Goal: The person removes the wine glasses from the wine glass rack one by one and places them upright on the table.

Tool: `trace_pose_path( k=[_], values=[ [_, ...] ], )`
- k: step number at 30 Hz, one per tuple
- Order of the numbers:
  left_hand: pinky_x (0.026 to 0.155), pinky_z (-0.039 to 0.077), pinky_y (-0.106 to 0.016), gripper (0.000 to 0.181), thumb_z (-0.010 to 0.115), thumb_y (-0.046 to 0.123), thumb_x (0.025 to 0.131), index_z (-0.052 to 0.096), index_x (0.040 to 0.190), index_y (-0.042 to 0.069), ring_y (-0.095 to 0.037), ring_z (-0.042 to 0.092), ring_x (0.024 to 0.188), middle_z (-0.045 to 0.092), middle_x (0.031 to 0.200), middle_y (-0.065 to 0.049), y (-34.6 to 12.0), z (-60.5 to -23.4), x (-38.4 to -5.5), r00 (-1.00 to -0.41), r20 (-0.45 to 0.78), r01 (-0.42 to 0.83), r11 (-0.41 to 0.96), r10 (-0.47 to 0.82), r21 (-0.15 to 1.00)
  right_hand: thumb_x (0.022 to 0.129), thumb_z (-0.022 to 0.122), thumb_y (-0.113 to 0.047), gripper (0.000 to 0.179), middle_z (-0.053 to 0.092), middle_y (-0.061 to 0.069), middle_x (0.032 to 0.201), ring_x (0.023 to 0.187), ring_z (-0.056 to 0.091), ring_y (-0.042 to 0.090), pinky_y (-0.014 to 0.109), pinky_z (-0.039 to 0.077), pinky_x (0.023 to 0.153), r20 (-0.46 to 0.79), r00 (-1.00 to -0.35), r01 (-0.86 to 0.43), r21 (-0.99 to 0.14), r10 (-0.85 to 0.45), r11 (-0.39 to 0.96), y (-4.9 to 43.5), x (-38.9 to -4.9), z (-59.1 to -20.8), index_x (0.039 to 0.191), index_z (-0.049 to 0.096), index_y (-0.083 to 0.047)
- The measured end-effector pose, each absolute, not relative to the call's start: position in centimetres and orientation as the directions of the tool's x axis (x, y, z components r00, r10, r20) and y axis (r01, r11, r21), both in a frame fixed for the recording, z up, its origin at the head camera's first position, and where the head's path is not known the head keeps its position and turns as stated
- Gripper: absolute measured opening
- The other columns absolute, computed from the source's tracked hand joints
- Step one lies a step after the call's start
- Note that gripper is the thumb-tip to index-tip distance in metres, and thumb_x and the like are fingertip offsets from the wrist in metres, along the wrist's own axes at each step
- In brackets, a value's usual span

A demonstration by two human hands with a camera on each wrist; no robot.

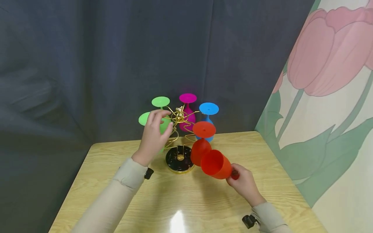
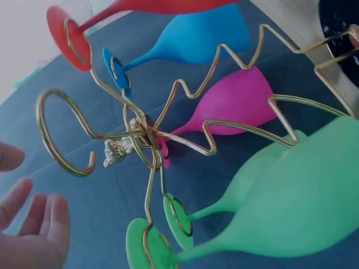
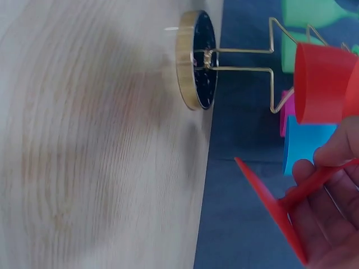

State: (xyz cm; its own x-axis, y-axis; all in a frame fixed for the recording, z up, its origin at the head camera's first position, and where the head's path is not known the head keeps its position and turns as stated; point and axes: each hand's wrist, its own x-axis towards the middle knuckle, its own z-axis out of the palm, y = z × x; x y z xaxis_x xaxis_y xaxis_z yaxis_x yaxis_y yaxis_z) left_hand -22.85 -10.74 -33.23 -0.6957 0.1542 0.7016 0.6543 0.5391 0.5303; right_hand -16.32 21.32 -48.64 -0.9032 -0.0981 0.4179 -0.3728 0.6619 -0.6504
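My right hand [image 1: 243, 183] pinches the stem of a red goblet [image 1: 215, 165], which is tilted with its mouth facing up and left. In the right wrist view, the foot of this goblet [image 3: 275, 216] sticks out past the fingers. Beside its bowl, a second red goblet [image 1: 201, 150] hangs upside down from a gold wire rack [image 1: 175, 134]. My left hand [image 1: 152, 136] is raised at the rack's left side with fingers loosely bent. Seen from the left wrist, those fingers [image 2: 36, 224] hold nothing and are close to a bare wire hook [image 2: 47, 129].
Upside down on the rack also hang a blue goblet [image 1: 209, 109], a magenta goblet [image 1: 187, 111] and two green goblets [image 2: 297, 196]. The rack's round black base [image 1: 172, 161] stands on the wooden table [image 1: 116, 200]. Behind is a dark curtain [image 1: 145, 48]; a flower-patterned wall [image 1: 335, 129] is at right.
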Motion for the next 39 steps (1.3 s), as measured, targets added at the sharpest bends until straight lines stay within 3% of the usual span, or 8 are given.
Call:
trace_pose_path(
  k=[7,12,17,22,30,33,36,39],
  values=[
    [0.095,0.056,-0.037,0.038,0.067,-0.001,0.095,0.061,0.133,0.001,-0.032,0.056,0.121,0.05,0.136,-0.018,-9.4,-31.0,-25.5,-0.846,0.506,0.516,0.5,0.169,0.695,0.081,0.073,0.01,0.032,0.073,0.014,0.106,0.095,0.072,0.029,0.029,0.059,0.083,0.233,-0.971,-0.172,-0.827,0.048,0.536,22.7,-17.2,-49.2,0.112,0.071,0.0],
    [0.102,0.052,-0.041,0.047,0.069,0.006,0.096,0.057,0.141,0.004,-0.035,0.055,0.125,0.051,0.142,-0.019,-8.4,-29.7,-27.1,-0.905,0.357,0.418,0.643,0.233,0.641,0.085,0.068,0.01,0.032,0.07,0.022,0.115,0.103,0.07,0.033,0.027,0.055,0.086,0.156,-0.984,-0.1,-0.879,0.083,0.467,23.4,-18.4,-49.7,0.117,0.066,0.006],
    [0.11,0.044,-0.041,0.047,0.069,0.01,0.096,0.057,0.141,0.001,-0.033,0.05,0.131,0.055,0.141,-0.018,-7.9,-29.4,-28.3,-0.932,0.254,0.359,0.735,0.258,0.574,0.089,0.069,0.006,0.031,0.069,0.021,0.117,0.106,0.067,0.031,0.023,0.051,0.086,0.1,-0.992,-0.056,-0.905,0.082,0.423,23.6,-19.9,-50.9,0.12,0.064,0.007],
    [0.099,0.052,-0.039,0.043,0.069,0.009,0.096,0.06,0.136,-0.003,-0.032,0.057,0.117,0.062,0.128,-0.019,-7.7,-29.4,-28.8,-0.94,0.225,0.34,0.767,0.256,0.544,0.09,0.07,0.001,0.031,0.069,0.02,0.117,0.105,0.067,0.028,0.025,0.051,0.087,0.064,-0.994,-0.024,-0.918,0.088,0.395,23.3,-21.7,-52.3,0.12,0.063,0.007],
    [0.082,0.051,-0.036,0.016,0.07,0.008,0.095,0.07,0.106,-0.003,-0.028,0.058,0.091,0.069,0.102,-0.015,-6.9,-28.7,-29.8,-0.932,0.251,0.354,0.803,0.261,0.479,0.092,0.071,-0.001,0.036,0.067,0.024,0.119,0.105,0.066,0.027,0.022,0.05,0.087,0.059,-0.992,-0.012,-0.924,0.11,0.382,24.5,-23.8,-53.8,0.123,0.059,0.011],
    [0.075,0.047,-0.035,0.01,0.071,0.009,0.095,0.069,0.094,-0.001,-0.026,0.054,0.084,0.066,0.091,-0.013,-6.7,-28.6,-30.0,-0.932,0.253,0.35,0.819,0.258,0.455,0.092,0.072,-0.002,0.036,0.067,0.022,0.118,0.101,0.064,0.018,0.024,0.05,0.088,0.071,-0.99,-0.018,-0.923,0.123,0.384,24.7,-24.5,-54.1,0.123,0.059,0.01],
    [0.076,0.049,-0.035,0.008,0.072,0.008,0.094,0.072,0.096,0.001,-0.026,0.057,0.084,0.068,0.092,-0.012,-6.6,-28.5,-30.1,-0.932,0.265,0.345,0.831,0.248,0.436,0.092,0.07,-0.002,0.036,0.066,0.022,0.117,0.097,0.061,0.012,0.025,0.049,0.089,0.093,-0.985,-0.031,-0.925,0.145,0.379,24.7,-25.3,-54.3,0.123,0.059,0.01],
    [0.082,0.053,-0.036,0.013,0.073,0.007,0.093,0.075,0.104,0.001,-0.027,0.064,0.09,0.072,0.099,-0.013,-6.5,-28.5,-30.3,-0.928,0.277,0.35,0.835,0.248,0.424,0.091,0.068,0.001,0.034,0.065,0.025,0.116,0.097,0.06,0.017,0.028,0.048,0.091,0.109,-0.981,-0.038,-0.917,0.159,0.397,24.8,-26.1,-54.4,0.122,0.059,0.012]
  ],
)
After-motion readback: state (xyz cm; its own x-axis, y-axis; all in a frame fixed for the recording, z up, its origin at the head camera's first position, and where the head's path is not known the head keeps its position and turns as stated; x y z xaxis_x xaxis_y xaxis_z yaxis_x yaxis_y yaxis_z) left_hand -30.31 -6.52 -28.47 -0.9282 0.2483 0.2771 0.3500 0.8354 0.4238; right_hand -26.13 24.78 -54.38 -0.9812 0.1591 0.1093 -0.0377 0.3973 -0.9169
